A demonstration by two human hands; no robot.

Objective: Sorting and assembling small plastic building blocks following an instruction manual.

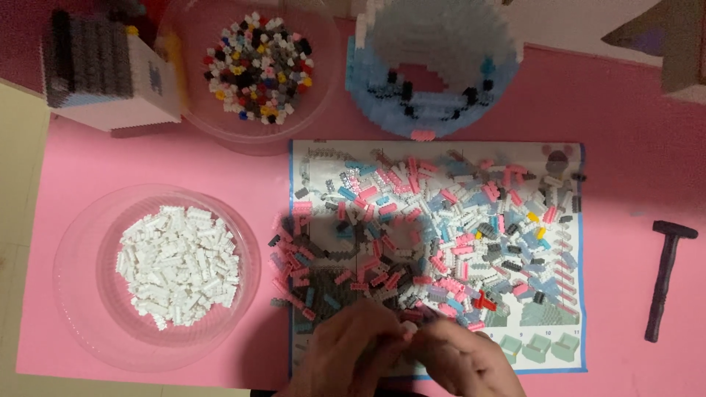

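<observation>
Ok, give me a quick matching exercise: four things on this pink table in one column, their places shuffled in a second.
Things:
1. white bricks
2. mixed bricks
3. black tool
4. blue model

Places:
A. far right, lying on the table
B. clear bowl at top, left of centre
C. above the instruction sheet
D. clear bowl at left

Pairs: 1-D, 2-B, 3-A, 4-C

Even, soft overhead light, pink table point(632, 132) bright, the hands point(401, 356) smeared by motion blur, far edge out of focus, faint shadows only.
</observation>
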